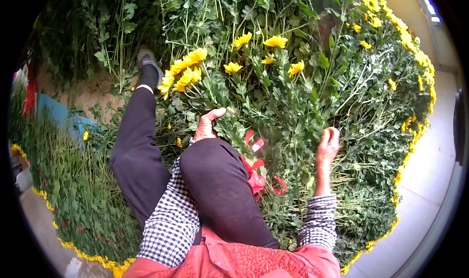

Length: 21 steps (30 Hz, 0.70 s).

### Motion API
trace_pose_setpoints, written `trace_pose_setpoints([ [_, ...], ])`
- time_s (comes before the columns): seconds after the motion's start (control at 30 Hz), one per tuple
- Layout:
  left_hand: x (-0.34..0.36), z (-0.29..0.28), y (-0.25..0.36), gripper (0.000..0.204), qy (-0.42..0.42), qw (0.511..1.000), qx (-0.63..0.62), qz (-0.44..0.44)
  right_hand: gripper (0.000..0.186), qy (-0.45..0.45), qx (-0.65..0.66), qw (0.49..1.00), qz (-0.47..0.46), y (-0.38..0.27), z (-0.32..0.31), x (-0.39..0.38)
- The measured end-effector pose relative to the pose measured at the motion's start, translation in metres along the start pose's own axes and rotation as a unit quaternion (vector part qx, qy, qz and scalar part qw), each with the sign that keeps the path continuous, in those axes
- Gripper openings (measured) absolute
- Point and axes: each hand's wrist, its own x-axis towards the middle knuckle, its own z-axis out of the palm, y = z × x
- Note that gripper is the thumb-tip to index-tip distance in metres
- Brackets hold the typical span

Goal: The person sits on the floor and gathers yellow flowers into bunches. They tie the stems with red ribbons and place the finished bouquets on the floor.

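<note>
My left hand (207,124) is closed around the leafy stems of a bunch of yellow chrysanthemums (183,74), its thumb lying over them beside my raised knee. The bunch's flower heads gather at its upper left end. Farther right, my right hand (329,143) hovers over the mass of green stems with its fingers curled together. Whether a stem is between those fingers I cannot make out. Between the hands, close to my knee, a red ribbon (256,177) lies in loops on the leaves. Loose yellow chrysanthemums (276,42) lie just beyond my left hand.
Cut chrysanthemum stems (215,14) are heaped all around me. Yellow blooms (413,146) edge the heap on the right, beside a pale tiled floor (425,180). Another pile (83,195) lies at left, near a blue sheet (61,116). My shoe (149,65) stands among the stems.
</note>
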Motion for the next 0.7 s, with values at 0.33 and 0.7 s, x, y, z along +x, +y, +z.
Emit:
trace_pose_setpoints([
  [0.33, -0.003, 0.009, -0.002, 0.026, 0.002, 0.999, -0.027, -0.041, 0.044, -0.127, -0.077, 0.984, -0.099, -0.03, 0.086, 0.018],
  [0.7, 0.008, -0.009, 0.002, 0.023, -0.002, 0.999, -0.027, -0.023, 0.035, 0.009, 0.024, 0.996, -0.085, -0.058, 0.13, -0.014],
])
